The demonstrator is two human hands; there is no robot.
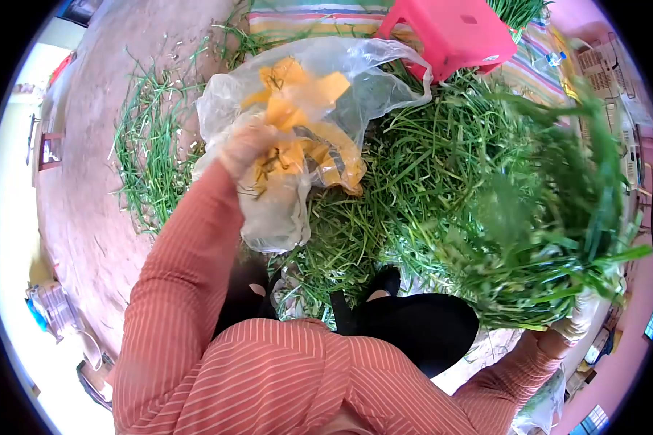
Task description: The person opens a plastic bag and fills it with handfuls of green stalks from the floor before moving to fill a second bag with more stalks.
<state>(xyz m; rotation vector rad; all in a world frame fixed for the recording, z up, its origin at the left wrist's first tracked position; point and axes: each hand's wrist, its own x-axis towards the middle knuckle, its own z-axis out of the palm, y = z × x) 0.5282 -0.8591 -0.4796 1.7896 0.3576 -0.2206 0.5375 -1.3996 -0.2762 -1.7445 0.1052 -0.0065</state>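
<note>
My left hand [248, 147], in a pale thin covering and blurred by motion, is closed on a clear plastic bag [381, 94]. Orange plastic pieces [286, 116] with dark marks bunch up against the bag near that hand. Out to the right, my right hand [579, 317], in a whitish glove, grips a large bunch of long green leafy stems [559, 232] from below. The bunch fans upward and its upper part is smeared by motion. A wide heap of loose green stems [435, 145] lies on the floor under the bag and in front of my feet.
A pink plastic stool [457, 36] stands at the top, on a striped mat [315, 20]. To the left, more stems [152, 145] are scattered over the bare floor [87, 167]. A small clear bottle [548, 61] with a blue cap is at the upper right.
</note>
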